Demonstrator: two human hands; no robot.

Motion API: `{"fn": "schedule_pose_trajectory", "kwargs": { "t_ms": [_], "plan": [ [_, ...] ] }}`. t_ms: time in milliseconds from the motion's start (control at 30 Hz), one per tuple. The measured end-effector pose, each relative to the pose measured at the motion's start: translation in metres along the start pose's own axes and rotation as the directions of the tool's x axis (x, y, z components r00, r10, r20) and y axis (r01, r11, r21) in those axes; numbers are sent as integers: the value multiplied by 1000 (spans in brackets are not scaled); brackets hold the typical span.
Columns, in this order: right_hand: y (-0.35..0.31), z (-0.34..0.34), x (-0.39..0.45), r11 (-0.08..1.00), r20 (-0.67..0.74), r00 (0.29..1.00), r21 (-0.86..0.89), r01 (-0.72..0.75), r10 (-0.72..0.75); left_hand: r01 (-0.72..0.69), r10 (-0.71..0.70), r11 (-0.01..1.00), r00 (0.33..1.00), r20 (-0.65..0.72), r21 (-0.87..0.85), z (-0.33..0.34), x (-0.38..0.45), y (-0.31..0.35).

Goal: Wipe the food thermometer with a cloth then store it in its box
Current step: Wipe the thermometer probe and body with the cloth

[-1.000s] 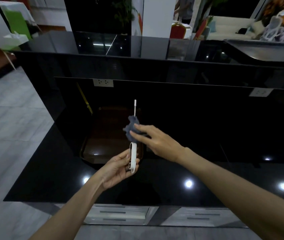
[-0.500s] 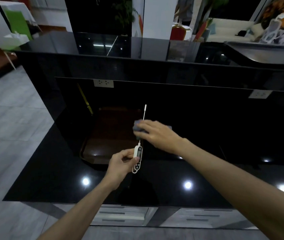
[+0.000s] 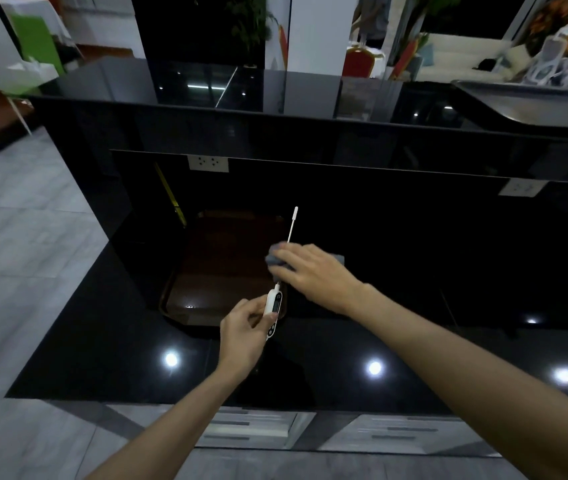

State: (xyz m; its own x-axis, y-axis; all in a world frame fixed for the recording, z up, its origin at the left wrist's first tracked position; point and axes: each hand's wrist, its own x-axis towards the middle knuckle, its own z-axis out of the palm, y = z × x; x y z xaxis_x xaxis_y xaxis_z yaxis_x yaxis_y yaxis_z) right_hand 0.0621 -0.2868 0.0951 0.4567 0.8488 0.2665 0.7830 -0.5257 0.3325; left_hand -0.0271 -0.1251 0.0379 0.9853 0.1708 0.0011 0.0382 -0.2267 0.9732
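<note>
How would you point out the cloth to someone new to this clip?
Start at the glossy black countertop and find the brown tray. At the tray's right edge, the right hand presses a small crumpled grey cloth around the white thermometer's thin probe. It is the only soft, grey thing there.

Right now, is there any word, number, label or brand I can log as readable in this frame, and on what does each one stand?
No text can be read.
food thermometer, held in the left hand: its display and buttons are too small and blurred to read.
Grey cloth under the right hand: no print visible.
Wall sockets: holes only, no legible marking.
Black countertop: only light reflections.
</note>
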Motion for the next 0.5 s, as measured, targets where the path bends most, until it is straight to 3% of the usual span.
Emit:
{"fn": "schedule_pose_trajectory", "kwargs": {
  "t_ms": [67, 133, 200, 233, 300, 333, 500],
  "plan": [
    [-4, 6, -5, 991, 50, 998, 132, 29, -36, 19, -19, 1000, 1000, 19, 2, 0, 0, -3],
    [0, -2, -1, 938, -37, 999, 345, 3, 11, 92, -85, 990, 993, 78, -104, -1, 1, -7],
    [14, -13, 10, 830, -189, 947, 544, -121, 261, 222, -175, 936, 967, 184, -275, -3, 1, -8],
    [23, -18, 16, 761, -214, 875, 606, -230, 435, 270, -196, 903, 951, 239, -334, -4, 0, -6],
    [37, -31, 26, 569, -111, 706, 683, -457, 700, 305, -192, 875, 932, 308, -377, -6, -3, -3],
    [41, -36, 30, 476, -25, 663, 717, -510, 748, 307, -181, 869, 927, 328, -388, -7, -5, -1],
    [43, -36, 42, 139, 287, 678, 855, -500, 677, 351, -199, 836, 910, 363, -422, -8, -9, 0]
  ]
}}
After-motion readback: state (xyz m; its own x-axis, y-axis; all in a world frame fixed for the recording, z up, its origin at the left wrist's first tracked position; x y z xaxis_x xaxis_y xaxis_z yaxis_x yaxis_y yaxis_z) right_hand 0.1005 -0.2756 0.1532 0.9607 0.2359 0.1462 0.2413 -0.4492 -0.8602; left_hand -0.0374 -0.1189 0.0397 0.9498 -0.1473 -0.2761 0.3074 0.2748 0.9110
